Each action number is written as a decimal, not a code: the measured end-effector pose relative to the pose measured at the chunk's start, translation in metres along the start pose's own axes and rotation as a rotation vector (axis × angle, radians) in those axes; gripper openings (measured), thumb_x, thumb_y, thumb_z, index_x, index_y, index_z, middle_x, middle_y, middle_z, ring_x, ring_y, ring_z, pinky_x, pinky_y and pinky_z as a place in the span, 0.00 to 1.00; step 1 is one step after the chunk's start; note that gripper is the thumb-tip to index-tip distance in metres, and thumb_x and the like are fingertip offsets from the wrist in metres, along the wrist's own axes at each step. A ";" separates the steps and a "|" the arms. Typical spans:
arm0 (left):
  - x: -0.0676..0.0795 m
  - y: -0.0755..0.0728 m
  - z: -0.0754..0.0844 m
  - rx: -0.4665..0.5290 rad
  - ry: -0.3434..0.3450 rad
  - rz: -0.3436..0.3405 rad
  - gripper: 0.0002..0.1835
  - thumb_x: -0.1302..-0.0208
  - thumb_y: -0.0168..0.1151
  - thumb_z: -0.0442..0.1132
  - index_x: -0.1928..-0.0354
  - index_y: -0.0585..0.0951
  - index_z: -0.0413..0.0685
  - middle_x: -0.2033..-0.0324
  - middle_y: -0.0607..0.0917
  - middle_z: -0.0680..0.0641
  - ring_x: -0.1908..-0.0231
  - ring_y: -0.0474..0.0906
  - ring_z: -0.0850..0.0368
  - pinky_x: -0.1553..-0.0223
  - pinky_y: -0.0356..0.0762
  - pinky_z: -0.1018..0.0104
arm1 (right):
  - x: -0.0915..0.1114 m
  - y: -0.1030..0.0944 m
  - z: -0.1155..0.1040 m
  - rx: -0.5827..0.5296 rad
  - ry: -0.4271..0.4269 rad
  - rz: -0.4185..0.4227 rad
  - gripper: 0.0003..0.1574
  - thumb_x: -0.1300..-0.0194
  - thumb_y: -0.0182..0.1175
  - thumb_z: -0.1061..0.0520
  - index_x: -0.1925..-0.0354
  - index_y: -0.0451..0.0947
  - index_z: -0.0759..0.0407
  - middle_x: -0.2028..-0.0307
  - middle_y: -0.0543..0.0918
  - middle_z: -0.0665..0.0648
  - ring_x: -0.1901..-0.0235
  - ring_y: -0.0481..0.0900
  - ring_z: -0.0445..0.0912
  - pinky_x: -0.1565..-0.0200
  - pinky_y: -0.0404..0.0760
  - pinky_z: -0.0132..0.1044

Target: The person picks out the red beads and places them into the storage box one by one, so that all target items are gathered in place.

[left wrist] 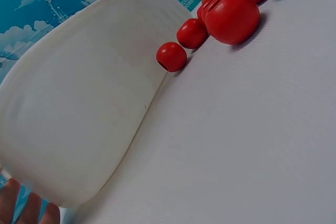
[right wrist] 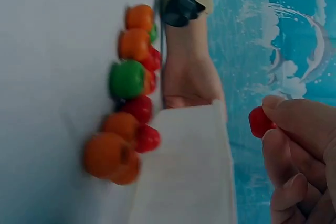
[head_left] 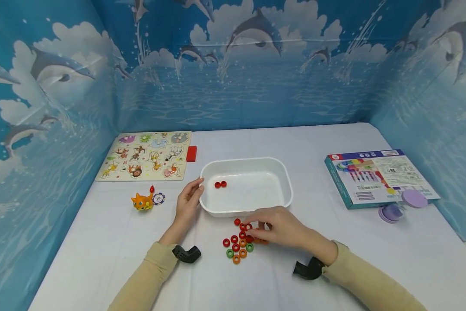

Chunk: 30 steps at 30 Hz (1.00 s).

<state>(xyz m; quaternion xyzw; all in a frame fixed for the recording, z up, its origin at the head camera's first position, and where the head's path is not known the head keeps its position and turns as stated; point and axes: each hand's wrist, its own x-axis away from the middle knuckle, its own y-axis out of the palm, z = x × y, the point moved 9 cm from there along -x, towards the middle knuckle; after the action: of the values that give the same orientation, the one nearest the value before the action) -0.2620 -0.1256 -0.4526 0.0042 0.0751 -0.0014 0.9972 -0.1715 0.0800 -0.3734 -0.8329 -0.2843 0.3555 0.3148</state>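
My right hand (head_left: 277, 224) is over the near side of the white tray (head_left: 271, 206), above a cluster of beads. Between its thumb and finger it pinches a red bead (right wrist: 260, 123). My left hand (head_left: 188, 201) rests its fingers against the tray's left end; in the left wrist view only fingertips (left wrist: 31, 205) show at the tray's corner. Two red beads (head_left: 220, 184) lie inside the tray at the left. On the cloth in front are several loose red beads (head_left: 234, 239), orange beads (head_left: 243, 253) and green beads (head_left: 230, 253), some partly hidden by the right hand.
Back left lies a wooden animal puzzle board (head_left: 147, 157) with a red block (head_left: 191, 154) beside it. An orange cat figure (head_left: 142, 201) and a poker chip (head_left: 159, 198) sit left. A game box (head_left: 376, 177) and purple lidded pots (head_left: 392, 213) are at the right.
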 end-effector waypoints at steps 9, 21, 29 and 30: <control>-0.001 -0.002 -0.005 0.014 -0.006 0.002 0.18 0.36 0.52 0.43 0.46 0.73 0.46 0.42 0.69 0.50 0.42 0.64 0.60 0.47 0.68 0.73 | -0.067 -0.054 -0.011 -0.032 -0.095 0.060 0.17 0.51 0.67 0.58 0.59 0.80 0.52 0.67 0.81 0.44 0.81 0.67 0.33 0.83 0.71 0.25; 0.007 0.006 0.017 -0.019 -0.033 -0.006 0.18 0.34 0.49 0.38 0.44 0.70 0.39 0.40 0.66 0.45 0.41 0.62 0.55 0.47 0.68 0.72 | -0.130 -0.027 0.069 -0.152 0.215 -0.092 0.18 0.47 0.64 0.50 0.58 0.80 0.56 0.64 0.81 0.46 0.72 0.76 0.38 0.69 0.79 0.32; -0.002 0.000 -0.005 0.018 -0.018 -0.006 0.18 0.35 0.51 0.42 0.45 0.71 0.44 0.41 0.67 0.49 0.41 0.62 0.57 0.46 0.68 0.70 | -0.128 0.002 0.111 -0.221 0.379 -0.246 0.17 0.48 0.66 0.56 0.59 0.80 0.60 0.66 0.82 0.48 0.68 0.78 0.41 0.65 0.80 0.32; -0.002 -0.001 -0.005 0.017 -0.009 -0.005 0.19 0.35 0.51 0.42 0.45 0.71 0.44 0.41 0.67 0.49 0.41 0.62 0.57 0.46 0.68 0.70 | -0.128 0.005 0.114 -0.213 0.387 -0.268 0.17 0.49 0.66 0.56 0.59 0.80 0.60 0.66 0.82 0.48 0.68 0.78 0.41 0.65 0.80 0.32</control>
<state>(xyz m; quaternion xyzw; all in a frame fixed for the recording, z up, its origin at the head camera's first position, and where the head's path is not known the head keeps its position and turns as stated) -0.2650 -0.1261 -0.4572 0.0125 0.0705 -0.0045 0.9974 -0.3329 0.0242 -0.3871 -0.8687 -0.3625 0.1126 0.3181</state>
